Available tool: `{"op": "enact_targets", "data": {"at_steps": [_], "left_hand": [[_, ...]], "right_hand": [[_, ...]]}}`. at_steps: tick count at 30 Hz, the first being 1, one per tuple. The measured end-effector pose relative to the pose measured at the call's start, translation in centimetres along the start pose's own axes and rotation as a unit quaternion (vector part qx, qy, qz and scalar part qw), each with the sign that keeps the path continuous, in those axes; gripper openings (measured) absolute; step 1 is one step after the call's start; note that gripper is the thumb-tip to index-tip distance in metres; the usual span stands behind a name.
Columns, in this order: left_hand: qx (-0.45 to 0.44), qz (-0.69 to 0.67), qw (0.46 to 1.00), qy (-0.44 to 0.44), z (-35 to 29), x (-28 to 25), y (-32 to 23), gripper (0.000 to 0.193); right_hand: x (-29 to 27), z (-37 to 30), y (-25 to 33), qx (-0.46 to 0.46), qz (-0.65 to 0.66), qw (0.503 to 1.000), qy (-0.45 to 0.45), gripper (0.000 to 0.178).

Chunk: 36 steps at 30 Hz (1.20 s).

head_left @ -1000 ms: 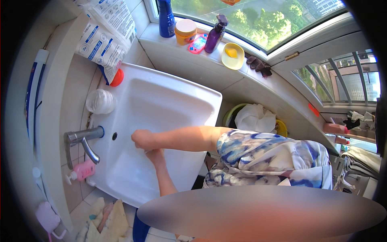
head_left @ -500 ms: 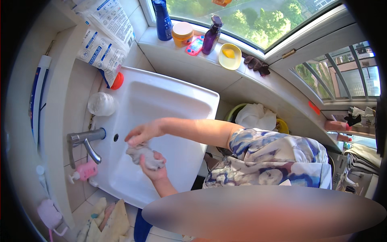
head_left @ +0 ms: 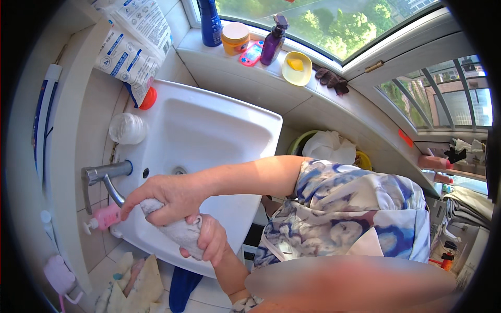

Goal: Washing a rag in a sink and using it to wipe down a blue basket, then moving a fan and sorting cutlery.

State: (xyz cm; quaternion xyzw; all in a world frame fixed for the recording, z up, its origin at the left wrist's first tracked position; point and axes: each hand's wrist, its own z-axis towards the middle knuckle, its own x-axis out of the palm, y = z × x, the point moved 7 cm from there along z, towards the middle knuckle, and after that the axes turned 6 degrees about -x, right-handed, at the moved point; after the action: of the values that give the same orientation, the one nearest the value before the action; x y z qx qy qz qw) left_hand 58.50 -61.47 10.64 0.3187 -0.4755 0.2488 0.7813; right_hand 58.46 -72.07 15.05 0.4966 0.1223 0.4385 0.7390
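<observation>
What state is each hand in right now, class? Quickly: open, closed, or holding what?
Left hand: closed, holding the lower end of a pale grey cloth.
Right hand: closed, holding the cloth's upper end.

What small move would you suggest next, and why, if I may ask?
Perhaps a gentle twist of the grey cloth, I would judge: the right hand and left hand grip its opposite ends, it is bunched, and the sink lies beneath.

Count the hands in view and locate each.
2, both on the light grey cloth: the right hand at its upper end in the picture, the left hand at its lower end. No others show.
</observation>
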Motion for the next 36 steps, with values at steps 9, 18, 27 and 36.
{"op": "enact_targets", "data": {"at_steps": [9, 18, 27, 36], "left_hand": [[0.035, 0.154, 0.882, -0.444, -5.3, -6.0, -3.6, 0.011], [0.113, 0.376, 0.668, -0.632, -9.2, -15.8, -6.2, 0.021], [0.169, 0.560, 0.482, -0.653, -11.9, -18.6, -10.3, 0.014], [0.064, 0.753, 0.122, -0.643, -12.0, -18.6, -11.7, 0.035]], "right_hand": [[0.5, -1.7, -11.8, 0.249, -0.251, 0.931, 0.093, 0.023], [0.2, -6.6, -20.0, 0.197, -0.479, 0.820, 0.244, 0.011], [-0.7, -7.9, -24.3, 0.324, -0.544, 0.754, 0.175, 0.016], [-2.0, -7.9, -24.1, 0.373, -0.493, 0.785, 0.044, 0.021]]}}
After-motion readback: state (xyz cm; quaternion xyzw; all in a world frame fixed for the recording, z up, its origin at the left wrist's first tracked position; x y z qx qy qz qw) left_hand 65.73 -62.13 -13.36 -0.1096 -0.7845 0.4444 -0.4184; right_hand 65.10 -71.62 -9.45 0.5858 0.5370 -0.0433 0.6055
